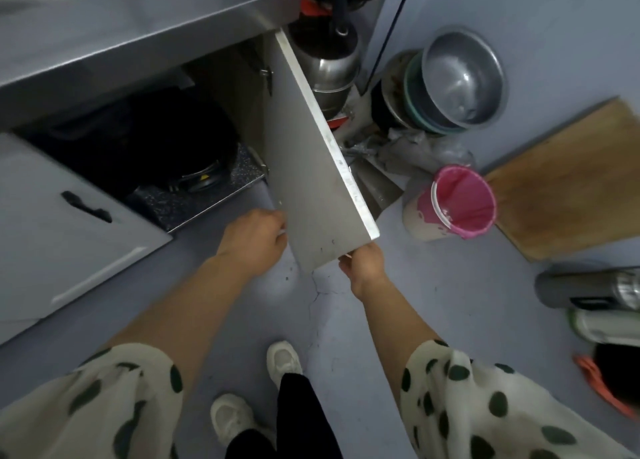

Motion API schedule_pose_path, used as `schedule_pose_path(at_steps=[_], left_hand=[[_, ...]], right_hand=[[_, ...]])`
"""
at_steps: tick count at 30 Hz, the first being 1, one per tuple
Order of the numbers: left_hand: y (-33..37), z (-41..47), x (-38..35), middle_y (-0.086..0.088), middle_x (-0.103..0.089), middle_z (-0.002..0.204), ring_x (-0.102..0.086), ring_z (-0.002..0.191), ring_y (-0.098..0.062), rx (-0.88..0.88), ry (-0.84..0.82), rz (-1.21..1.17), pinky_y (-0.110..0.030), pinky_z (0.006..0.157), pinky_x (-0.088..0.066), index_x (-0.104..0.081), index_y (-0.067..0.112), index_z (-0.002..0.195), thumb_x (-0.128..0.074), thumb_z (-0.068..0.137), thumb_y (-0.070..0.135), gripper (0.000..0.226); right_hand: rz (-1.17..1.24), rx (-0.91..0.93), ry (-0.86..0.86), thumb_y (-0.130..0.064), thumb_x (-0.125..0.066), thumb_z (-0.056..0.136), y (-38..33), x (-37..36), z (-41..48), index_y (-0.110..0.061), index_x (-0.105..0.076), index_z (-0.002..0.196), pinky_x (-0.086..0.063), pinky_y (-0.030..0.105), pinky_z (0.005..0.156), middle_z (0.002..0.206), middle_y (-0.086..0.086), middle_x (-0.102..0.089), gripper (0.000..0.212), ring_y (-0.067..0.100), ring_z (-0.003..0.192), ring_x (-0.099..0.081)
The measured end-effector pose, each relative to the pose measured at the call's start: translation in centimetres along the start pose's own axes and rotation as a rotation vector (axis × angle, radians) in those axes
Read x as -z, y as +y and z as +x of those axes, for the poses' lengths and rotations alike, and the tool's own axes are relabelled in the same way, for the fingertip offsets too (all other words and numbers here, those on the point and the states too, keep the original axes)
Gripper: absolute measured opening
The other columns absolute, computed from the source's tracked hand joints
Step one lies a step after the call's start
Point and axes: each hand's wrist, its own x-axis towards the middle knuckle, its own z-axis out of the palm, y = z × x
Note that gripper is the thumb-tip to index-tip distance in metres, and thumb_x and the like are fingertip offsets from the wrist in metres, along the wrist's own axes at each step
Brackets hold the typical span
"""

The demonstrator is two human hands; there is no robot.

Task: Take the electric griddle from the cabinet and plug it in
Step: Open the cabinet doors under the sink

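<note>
Just two hands (254, 240) (363, 264) on one open cabinet door (311, 168).

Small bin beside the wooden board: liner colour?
Pink. The bin liner shows clearly in the head view.

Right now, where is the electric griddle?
In the head view, upper left: the dark round griddle sits inside the open cabinet under the steel counter, left of the open door, its black cord coiled in front.

Right hand (363, 266) on cabinet door (311, 168) (open)
</note>
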Motion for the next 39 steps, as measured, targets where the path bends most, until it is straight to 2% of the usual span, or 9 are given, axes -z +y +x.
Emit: schedule_pose_path(at_steps=[3, 11, 14, 17, 22, 29, 33, 35, 39], left_hand=[[0.5, 0.4, 0.1, -0.007, -0.063, 0.117, -0.056, 0.111, -0.03, -0.014, -0.004, 0.017, -0.036, 0.081, -0.047, -0.06, 0.013, 0.109, -0.051, 0.093, 0.026, 0.022], [-1.3, 1.1, 1.2, -0.006, -0.065, 0.113, -0.058, 0.108, -0.03, -0.017, -0.014, 0.034, -0.038, 0.083, -0.05, -0.06, 0.014, 0.108, -0.053, 0.091, 0.027, 0.022], [-1.6, 1.3, 1.8, -0.005, -0.065, 0.113, -0.058, 0.108, -0.029, -0.02, -0.009, 0.051, -0.038, 0.082, -0.049, -0.06, 0.014, 0.107, -0.053, 0.092, 0.028, 0.022], [-1.9, 1.6, 2.4, -0.005, -0.065, 0.112, -0.058, 0.107, -0.029, -0.024, 0.0, 0.055, -0.039, 0.081, -0.05, -0.06, 0.012, 0.105, -0.053, 0.092, 0.028, 0.022], [-2.6, 1.8, 2.8, -0.008, -0.064, 0.112, -0.057, 0.108, -0.03, -0.022, 0.009, 0.071, -0.039, 0.082, -0.05, -0.059, 0.012, 0.107, -0.052, 0.093, 0.028, 0.023], [-3.3, 1.1, 3.4, -0.007, -0.064, 0.113, -0.057, 0.108, -0.031, 0.019, 0.015, 0.047, -0.04, 0.083, -0.05, -0.06, 0.013, 0.107, -0.05, 0.094, 0.027, 0.022], [-3.9, 0.1, 4.5, -0.007, -0.064, 0.114, -0.056, 0.108, -0.03, 0.048, 0.045, 0.041, -0.039, 0.083, -0.047, -0.059, 0.012, 0.108, -0.051, 0.094, 0.028, 0.023], [-4.5, -0.6, 5.1, -0.007, -0.063, 0.115, -0.056, 0.108, -0.03, 0.065, 0.061, 0.035, -0.038, 0.082, -0.047, -0.059, 0.012, 0.108, -0.05, 0.094, 0.028, 0.023], [-6.6, -2.0, 6.3, -0.007, -0.063, 0.114, -0.057, 0.108, -0.029, 0.107, 0.095, 0.007, -0.038, 0.081, -0.047, -0.059, 0.013, 0.105, -0.05, 0.093, 0.027, 0.021]], right_hand=[[0.422, -0.134, 0.046, -0.009, -0.043, 0.098, -1.3, -0.8, -0.2, -0.017, -0.066, 0.097, -0.053, 0.026, 0.068, 0.087, 0.002, -0.066, 0.024, 0.017, 0.074, -0.059], [0.631, 0.026, 0.13, -0.022, -0.043, 0.098, -4.9, 0.0, 0.7, -0.02, -0.062, 0.082, -0.053, 0.022, 0.054, 0.081, -0.002, -0.066, 0.025, 0.015, 0.068, -0.06], [0.693, 0.109, 0.139, -0.029, -0.035, 0.103, -6.0, 0.6, 1.2, -0.022, -0.061, 0.086, -0.053, 0.027, 0.076, 0.088, -0.004, -0.065, 0.032, 0.012, 0.078, -0.06], [0.682, 0.151, 0.144, -0.036, -0.028, 0.104, -7.3, 1.3, 2.2, -0.021, -0.06, 0.091, -0.044, 0.028, 0.097, 0.095, -0.005, -0.063, 0.038, 0.011, 0.084, -0.059], [0.526, 0.132, 0.148, -0.034, -0.031, 0.103, -8.6, 2.5, 3.3, -0.013, -0.051, 0.137, -0.037, 0.031, 0.111, 0.137, 0.001, -0.056, 0.046, 0.018, 0.128, -0.051], [0.463, 0.069, 0.201, -0.031, -0.03, 0.103, -7.4, 1.5, 1.0, -0.021, -0.047, 0.135, -0.033, 0.023, 0.103, 0.137, -0.003, -0.054, 0.038, 0.011, 0.113, -0.055], [0.422, -0.047, 0.081, -0.034, -0.023, 0.104, -6.6, -0.5, 0.1, -0.006, -0.023, 0.151, -0.022, 0.032, 0.118, 0.153, 0.01, -0.034, 0.055, 0.026, 0.143, -0.03], [0.372, -0.054, 0.03, -0.035, -0.023, 0.104, -6.2, -2.1, -0.5, -0.002, -0.02, 0.151, -0.027, 0.038, 0.117, 0.155, 0.017, -0.029, 0.057, 0.031, 0.141, -0.032], [0.263, -0.028, -0.062, -0.032, -0.026, 0.104, -6.3, -5.4, -1.8, 0.001, -0.037, 0.141, -0.042, 0.039, 0.105, 0.141, 0.022, -0.047, 0.051, 0.036, 0.128, -0.049]])
